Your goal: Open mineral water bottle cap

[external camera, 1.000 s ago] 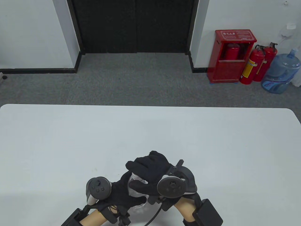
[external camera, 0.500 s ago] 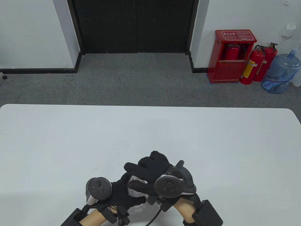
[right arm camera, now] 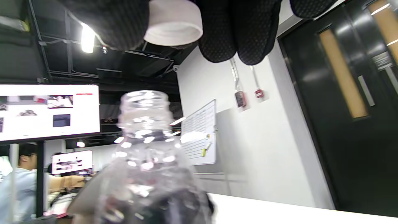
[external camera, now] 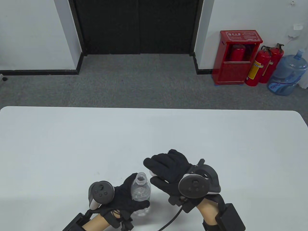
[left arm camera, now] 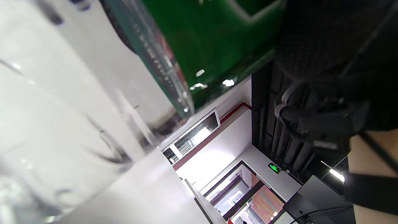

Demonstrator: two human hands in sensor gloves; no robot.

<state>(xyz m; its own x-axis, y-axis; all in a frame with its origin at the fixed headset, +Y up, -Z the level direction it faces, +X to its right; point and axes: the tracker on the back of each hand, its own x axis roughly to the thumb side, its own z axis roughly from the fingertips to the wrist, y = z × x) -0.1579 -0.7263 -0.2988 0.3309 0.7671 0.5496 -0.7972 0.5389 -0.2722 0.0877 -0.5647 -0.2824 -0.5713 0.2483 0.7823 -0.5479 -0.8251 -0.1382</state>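
Grey carpet and a black double door (external camera: 138, 26) fill the far side, with a white table (external camera: 72, 144) spread below them. Over at two o'clock a red cabinet (external camera: 237, 56) stands beside two fire extinguishers (external camera: 263, 66) and a blue water jug (external camera: 287, 75), the jug cut off by the frame edge.

Starting at seven o'clock on the table: the left hand (external camera: 125, 196) comes in from the bottom edge, tracker (external camera: 100, 192) on its back, black-gloved fingers wrapped around the mineral water bottle (external camera: 141, 192). The bottle stands upright near the table's front edge, mouth bare and open to the camera. Its lower body is hidden behind the glove, and its base is hard to make out. The left wrist view gives only a blurred clear wall of plastic and a green label (left arm camera: 214, 40) pressed close to the lens, so the finger positions cannot be read there.

Moving right, at five o'clock: the right hand (external camera: 172, 170) hovers just beside the bottle's neck, apart from it. A sliver of white cap (external camera: 152, 172) peeks out in its grip. The right wrist view settles it: the cap (right arm camera: 173, 22) is pinched between gloved fingers (right arm camera: 217, 29), above the open threaded mouth of the bottle (right arm camera: 144, 149). The cap's upper part is cut off at the frame's top.
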